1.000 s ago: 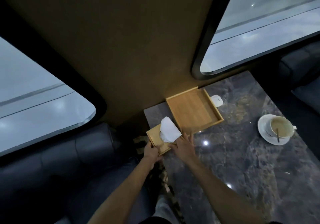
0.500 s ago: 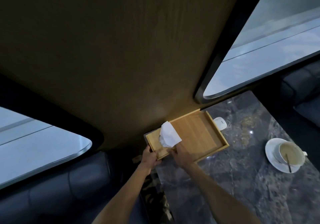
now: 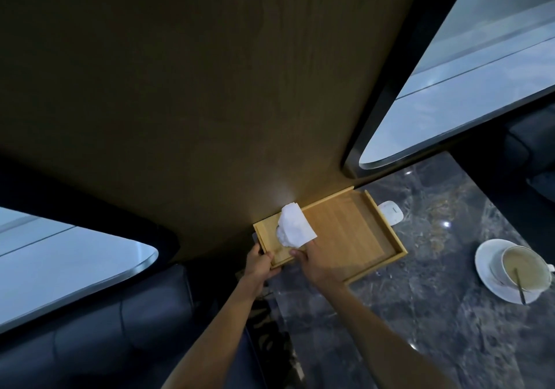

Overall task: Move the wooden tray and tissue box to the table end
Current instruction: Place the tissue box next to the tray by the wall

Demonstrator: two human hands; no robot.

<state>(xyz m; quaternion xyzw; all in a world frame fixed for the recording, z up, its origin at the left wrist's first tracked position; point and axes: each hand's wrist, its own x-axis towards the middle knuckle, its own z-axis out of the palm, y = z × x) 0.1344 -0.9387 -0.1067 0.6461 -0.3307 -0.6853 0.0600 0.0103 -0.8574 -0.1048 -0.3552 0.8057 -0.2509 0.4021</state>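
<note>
A shallow wooden tray [image 3: 351,232] lies on the dark marble table [image 3: 420,313], pushed up against the brown wall at the table's far end. To the tray's left stands a wooden tissue box [image 3: 270,243] with a white tissue [image 3: 295,228] sticking out of its top. My left hand [image 3: 259,264] grips the box's near left corner. My right hand [image 3: 313,264] holds the box's near right side, its fingers over the tray's near left corner. The box touches the tray's left edge and sits close to the wall.
A white cup [image 3: 524,268] with a spoon in it sits on a saucer [image 3: 486,271] at the right. A small white object [image 3: 392,212] lies beside the tray's right edge. Dark seats [image 3: 90,343] flank the table, with windows on both sides.
Both hands have pushed the tissue box away from me toward the wall, alongside the tray. The view has tilted up, so the table sits lower in the frame.
</note>
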